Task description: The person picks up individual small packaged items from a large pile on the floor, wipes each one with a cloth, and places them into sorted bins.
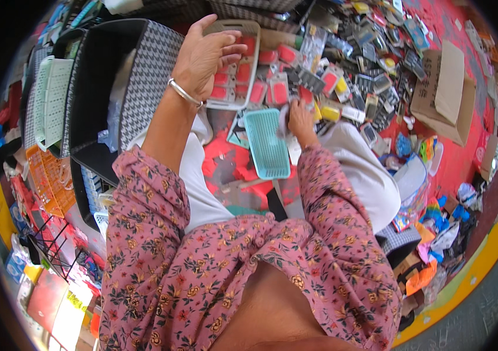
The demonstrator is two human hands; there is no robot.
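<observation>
Taking the teal slatted basket point(267, 142) on the red mat as the landmark, here is the scene from left to right.

Far to its left stand 2 pale green baskets point(52, 99), nested upright against a black bin with a houndstooth side point(143, 76); standing on edge probably keeps them out of the working space.

Up and left of the teal basket, the left hand point(205, 55) is raised with fingers spread and loosely curled, gripping nothing that I can see. It hovers over the near end of a beige tray point(238, 70) filled with small red packets. A silver bangle point(184, 92) sits on that wrist. The tray lies flat, packets in rows, seemingly so they can be counted or picked 1 at a time.

The teal basket itself lies flat between the knees, within easy reach of both hands, below the left hand and just left of the right.

Just right of its upper end, the right hand point(300, 120) is closed on a small pale item point(284, 120), pressed low near the mat; what that item is I cannot tell.

Farther right and above spreads a heap of carded small goods point(366, 70), and beyond it an open cardboard box point(443, 93).
</observation>
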